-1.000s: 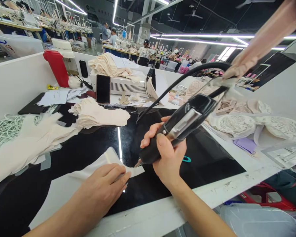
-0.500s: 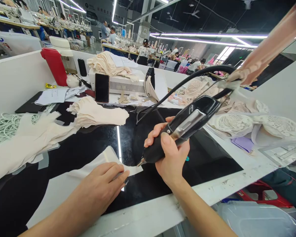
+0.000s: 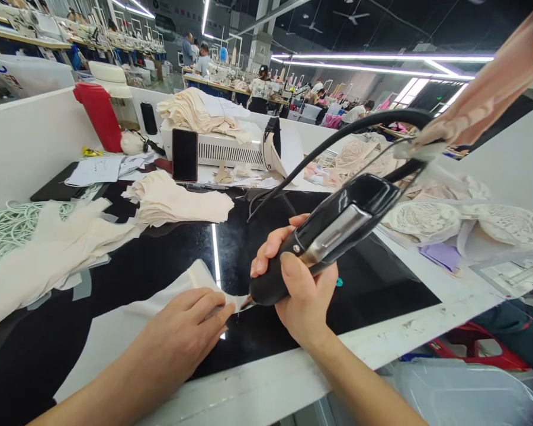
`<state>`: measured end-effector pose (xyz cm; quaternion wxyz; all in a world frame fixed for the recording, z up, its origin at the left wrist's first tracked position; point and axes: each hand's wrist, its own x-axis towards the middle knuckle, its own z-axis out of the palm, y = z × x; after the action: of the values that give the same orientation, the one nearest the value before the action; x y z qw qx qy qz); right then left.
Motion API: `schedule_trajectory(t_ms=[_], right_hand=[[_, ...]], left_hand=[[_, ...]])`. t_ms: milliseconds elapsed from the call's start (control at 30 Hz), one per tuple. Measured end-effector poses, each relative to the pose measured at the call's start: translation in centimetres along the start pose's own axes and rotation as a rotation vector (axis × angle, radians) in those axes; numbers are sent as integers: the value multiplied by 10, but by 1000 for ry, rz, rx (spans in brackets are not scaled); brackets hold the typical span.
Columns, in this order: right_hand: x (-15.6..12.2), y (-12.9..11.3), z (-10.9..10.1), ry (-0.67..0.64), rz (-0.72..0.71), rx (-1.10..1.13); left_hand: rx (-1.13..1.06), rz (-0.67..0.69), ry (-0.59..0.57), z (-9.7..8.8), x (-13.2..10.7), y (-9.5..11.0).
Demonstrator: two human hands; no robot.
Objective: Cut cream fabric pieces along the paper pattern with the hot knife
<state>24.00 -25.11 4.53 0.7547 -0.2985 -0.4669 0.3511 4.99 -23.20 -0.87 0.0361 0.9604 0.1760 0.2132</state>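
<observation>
My right hand (image 3: 304, 296) is closed round a black corded hand tool (image 3: 333, 231) with a silver lever plate, its thumb along the side. The tool's thin metal tip (image 3: 247, 303) points down left and meets the narrow end of a white fabric piece (image 3: 128, 322). On that end my left hand (image 3: 190, 331) presses, its fingers bent and close together just left of the tip. A greyish thing shows between those fingers, too little of it to name. Part of the fabric is hidden under the left hand and forearm.
Stacked cream fabric pieces (image 3: 177, 201) lie behind the left hand; more cream fabric (image 3: 57, 254) and green cord (image 3: 22, 228) are at left. A phone (image 3: 185, 155) leans on a white machine (image 3: 231, 151). The tool's cable (image 3: 320, 151) arches overhead. Lace bras (image 3: 426, 219) lie right.
My right hand has brought the tool left and slightly down, so its tip is closer to my left fingers. The fabric's end right of the tip no longer shows. My left hand has barely moved.
</observation>
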Motion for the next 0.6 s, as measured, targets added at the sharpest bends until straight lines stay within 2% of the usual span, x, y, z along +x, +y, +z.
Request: schedule_trajectory(t_ms=[200,600], right_hand=[[4,-7,-8,65,-68,-36],[1,-3,-9,86,-45,-83]], left_hand=[[-4,15,9,1,1,-1],[-54,-12,5,0,-3,-4]])
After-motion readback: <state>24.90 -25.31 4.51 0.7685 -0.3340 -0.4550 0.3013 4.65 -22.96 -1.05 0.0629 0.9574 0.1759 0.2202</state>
